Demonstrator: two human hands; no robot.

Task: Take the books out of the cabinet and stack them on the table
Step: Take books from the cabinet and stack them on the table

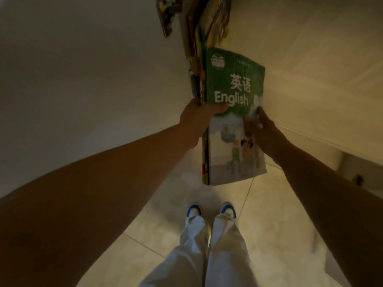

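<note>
A bundle of books (234,129) is held upright in front of me, half out of the cabinet. Its near cover is green and pale blue with "English" printed on it. My left hand (199,116) grips the bundle's left edge, thumb across the cover. My right hand (263,129) presses on the right edge of the cover. More books (207,27) stand further in, between the white cabinet door (83,69) on the left and the cabinet wall (321,69) on the right.
A metal hinge (165,15) sits on the door near the top. Below are a pale tiled floor (279,214) and my white trousers and blue-and-white shoes (211,212). No table is in view.
</note>
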